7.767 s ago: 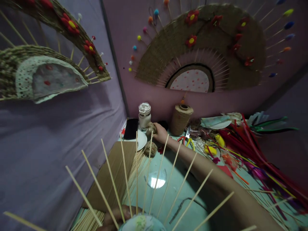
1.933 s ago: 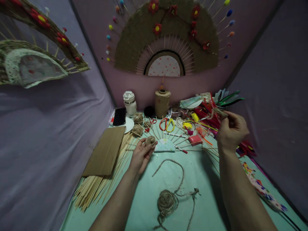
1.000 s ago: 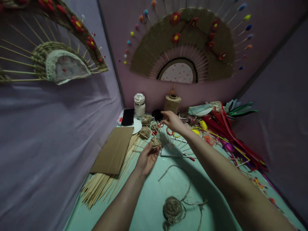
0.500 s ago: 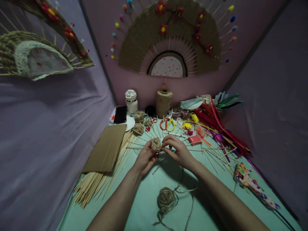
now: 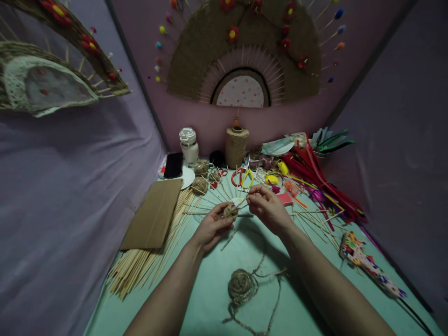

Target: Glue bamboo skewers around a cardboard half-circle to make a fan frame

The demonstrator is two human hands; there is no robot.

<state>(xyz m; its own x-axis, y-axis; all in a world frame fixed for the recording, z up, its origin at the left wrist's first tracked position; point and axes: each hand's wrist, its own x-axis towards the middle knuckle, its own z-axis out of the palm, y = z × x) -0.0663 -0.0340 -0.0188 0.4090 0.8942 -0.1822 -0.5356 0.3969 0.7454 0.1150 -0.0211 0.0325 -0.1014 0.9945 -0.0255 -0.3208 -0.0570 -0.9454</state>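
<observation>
My left hand (image 5: pixel 213 227) holds a small ball of twine (image 5: pixel 231 212) between thumb and fingers. Up and to the right of it, my right hand (image 5: pixel 264 205) pinches a strand of twine (image 5: pixel 242 202) that runs from the ball. Behind both hands, thin sticks fan out around a white piece (image 5: pixel 238 201) on the table, partly hidden by the hands. A larger twine ball (image 5: pixel 241 285) lies nearer to me, with loose loops of twine at its right and below.
Cardboard (image 5: pixel 152 214) rests on many thin sticks (image 5: pixel 131 273) at the left. Scissors (image 5: pixel 242 177), a twine spool (image 5: pixel 237 147) and a jar (image 5: pixel 189 147) stand or lie at the back. Red strips (image 5: pixel 320 182) and a patterned glue gun (image 5: pixel 371 266) are at the right.
My right hand has moved up and right, away from the small ball, and a strand now stretches between them. The ball has tilted in my left hand. The view has shifted slightly.
</observation>
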